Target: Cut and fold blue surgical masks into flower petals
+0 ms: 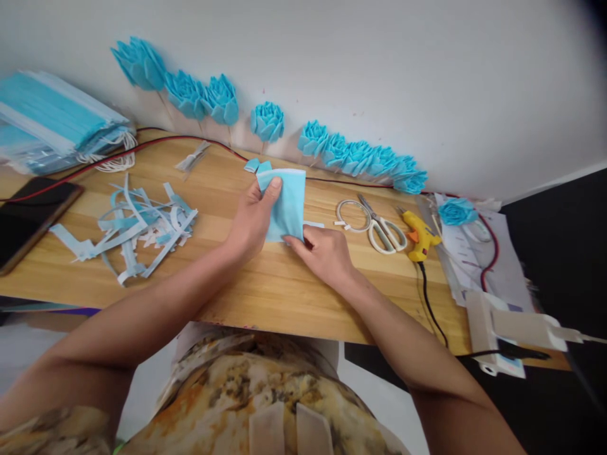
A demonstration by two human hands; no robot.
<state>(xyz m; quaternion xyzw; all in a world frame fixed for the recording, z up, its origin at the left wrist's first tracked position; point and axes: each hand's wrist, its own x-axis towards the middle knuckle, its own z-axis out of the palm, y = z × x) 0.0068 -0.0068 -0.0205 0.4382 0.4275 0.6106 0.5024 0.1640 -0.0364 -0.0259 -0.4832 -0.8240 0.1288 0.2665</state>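
Between my two hands is a light blue sheet of face-mask fabric with a white top edge, held up above the wooden table. My left hand pinches its upper left part, thumb lying on the front. My right hand grips the lower right corner between thumb and fingers; some of those fingers are hidden. Small cut blue pieces lie just behind the sheet. To the right are scissors with white handles, a clear ring of tape or wire, and a yellow glue gun.
Several blue fabric flowers on stems lean along the wall. Fabric scraps, a phone and stacked masks occupy the left. A power strip sits at the right edge; a red-black cable crosses the back.
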